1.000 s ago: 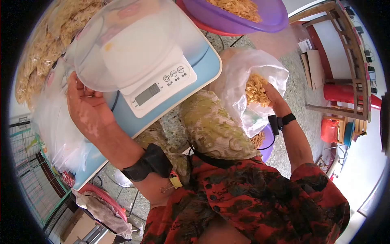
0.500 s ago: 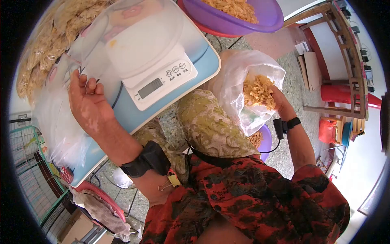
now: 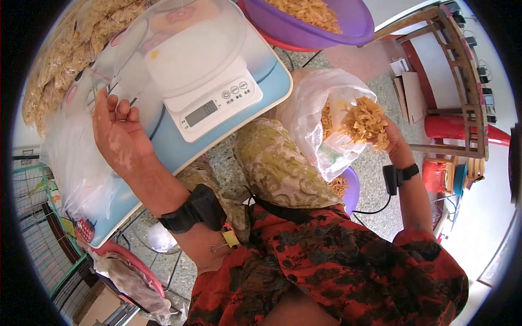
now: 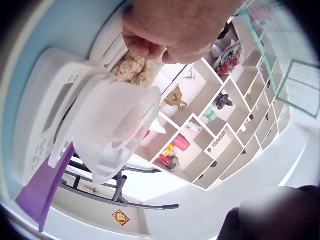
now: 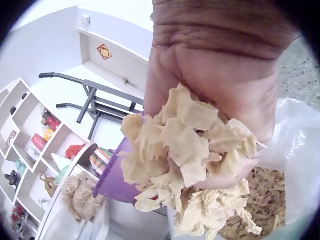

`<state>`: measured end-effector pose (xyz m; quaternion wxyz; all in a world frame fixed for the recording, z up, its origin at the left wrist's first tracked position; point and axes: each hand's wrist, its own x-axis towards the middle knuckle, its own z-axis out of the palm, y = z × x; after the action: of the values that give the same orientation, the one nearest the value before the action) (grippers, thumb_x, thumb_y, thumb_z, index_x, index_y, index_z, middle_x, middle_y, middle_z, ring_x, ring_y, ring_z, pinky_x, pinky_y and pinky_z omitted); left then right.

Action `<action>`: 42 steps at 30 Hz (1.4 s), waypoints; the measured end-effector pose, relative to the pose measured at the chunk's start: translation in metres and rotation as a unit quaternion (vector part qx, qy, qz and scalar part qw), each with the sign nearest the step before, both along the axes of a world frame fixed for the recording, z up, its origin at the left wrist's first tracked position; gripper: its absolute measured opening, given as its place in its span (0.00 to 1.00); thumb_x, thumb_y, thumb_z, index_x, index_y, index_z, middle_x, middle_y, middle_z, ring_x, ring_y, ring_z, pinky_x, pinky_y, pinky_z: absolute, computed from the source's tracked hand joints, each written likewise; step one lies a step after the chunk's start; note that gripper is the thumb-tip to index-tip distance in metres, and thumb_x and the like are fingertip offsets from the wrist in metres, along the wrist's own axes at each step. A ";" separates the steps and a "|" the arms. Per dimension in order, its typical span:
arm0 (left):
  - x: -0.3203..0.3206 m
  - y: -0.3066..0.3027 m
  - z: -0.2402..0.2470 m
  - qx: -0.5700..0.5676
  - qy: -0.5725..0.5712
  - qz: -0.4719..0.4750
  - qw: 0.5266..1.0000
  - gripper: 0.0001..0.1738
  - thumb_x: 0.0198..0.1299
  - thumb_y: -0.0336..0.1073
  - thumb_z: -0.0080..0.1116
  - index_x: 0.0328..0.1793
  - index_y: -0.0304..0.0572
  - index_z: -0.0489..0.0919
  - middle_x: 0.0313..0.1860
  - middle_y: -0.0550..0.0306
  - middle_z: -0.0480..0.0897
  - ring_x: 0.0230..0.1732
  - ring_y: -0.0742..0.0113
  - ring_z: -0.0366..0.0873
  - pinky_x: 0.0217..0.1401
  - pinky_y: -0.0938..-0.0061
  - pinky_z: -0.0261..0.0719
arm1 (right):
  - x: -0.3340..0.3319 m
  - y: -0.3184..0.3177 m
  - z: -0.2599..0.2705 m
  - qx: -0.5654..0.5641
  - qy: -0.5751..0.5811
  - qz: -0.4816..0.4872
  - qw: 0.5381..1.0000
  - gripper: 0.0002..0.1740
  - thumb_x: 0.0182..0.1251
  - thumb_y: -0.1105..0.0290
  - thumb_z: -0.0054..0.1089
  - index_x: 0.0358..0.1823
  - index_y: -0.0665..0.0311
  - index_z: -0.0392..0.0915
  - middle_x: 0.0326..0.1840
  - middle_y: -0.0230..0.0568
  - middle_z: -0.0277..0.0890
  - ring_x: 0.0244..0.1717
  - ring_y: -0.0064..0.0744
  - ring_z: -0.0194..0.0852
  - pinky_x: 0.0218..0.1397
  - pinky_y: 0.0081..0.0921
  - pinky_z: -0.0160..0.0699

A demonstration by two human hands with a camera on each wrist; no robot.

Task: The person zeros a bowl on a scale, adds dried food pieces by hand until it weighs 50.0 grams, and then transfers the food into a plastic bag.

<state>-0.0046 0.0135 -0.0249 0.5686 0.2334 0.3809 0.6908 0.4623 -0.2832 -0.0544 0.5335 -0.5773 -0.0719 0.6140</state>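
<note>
My right hand [image 3: 396, 142] grips a big handful of dried pale-yellow flakes [image 3: 363, 124] at the mouth of a clear plastic bag [image 3: 307, 103]. In the right wrist view the flakes [image 5: 187, 145] spill past the curled fingers, with more flakes [image 5: 260, 200] lying in the bag below. My left hand [image 3: 124, 133] lies palm up at the table's edge, its fingers loosely curled and holding nothing. Beside it stands a white kitchen scale [image 3: 217, 106] with a clear plastic bowl [image 3: 196, 54] on top; its display digits are too faint to read.
Filled plastic bags [image 3: 49, 81] are heaped at the far left of the blue table [image 3: 272, 81], near thin empty-looking bags [image 3: 81, 174]. A purple basin [image 3: 353, 27] of flakes stands at the back, and another purple basin [image 3: 352, 187] sits low beside the bag. A wooden frame [image 3: 462, 81] stands at right.
My right hand has lifted the flakes up and to the right, out of the bag's opening. The left hand has drawn slightly away from the scale's bowl.
</note>
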 end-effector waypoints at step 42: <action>0.007 -0.005 0.019 -0.023 -0.016 -0.004 1.000 0.12 0.66 0.41 0.64 0.49 0.45 0.78 0.32 0.67 0.74 0.25 0.78 0.69 0.23 0.81 0.61 | -0.273 0.308 0.134 0.311 -0.709 0.311 0.552 0.30 0.52 0.66 0.66 0.59 0.64 0.74 0.49 0.56 0.76 0.47 0.52 0.80 0.52 0.40 0.80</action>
<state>0.0021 0.0083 -0.0060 0.5826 0.2110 0.3864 0.6832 0.1896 0.0244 0.0799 0.2322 -0.5657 -0.7878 0.0733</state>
